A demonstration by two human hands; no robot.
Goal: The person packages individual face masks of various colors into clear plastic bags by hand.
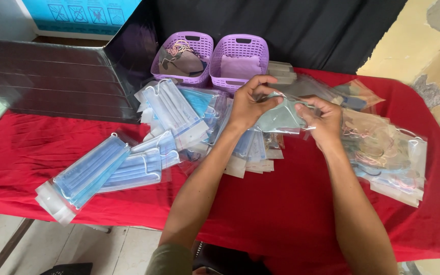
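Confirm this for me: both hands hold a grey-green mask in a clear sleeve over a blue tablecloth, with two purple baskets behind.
Not quite: the tablecloth is red, not blue, as the head view shows. The rest stands: the left hand and right hand hold a grey-green mask in a clear sleeve, with two purple baskets behind.

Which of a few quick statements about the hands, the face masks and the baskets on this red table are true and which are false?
1. Both hands hold a grey-green cloth mask in a clear plastic sleeve. True: the left hand and right hand grip it.
2. The table is covered by a blue cloth. False: the red tablecloth covers it.
3. Two purple plastic baskets stand at the table's back. True.
4. Both baskets are empty. False: each holds cloth items.
5. The packs of blue pleated masks lie to the person's right. False: they lie to the left.
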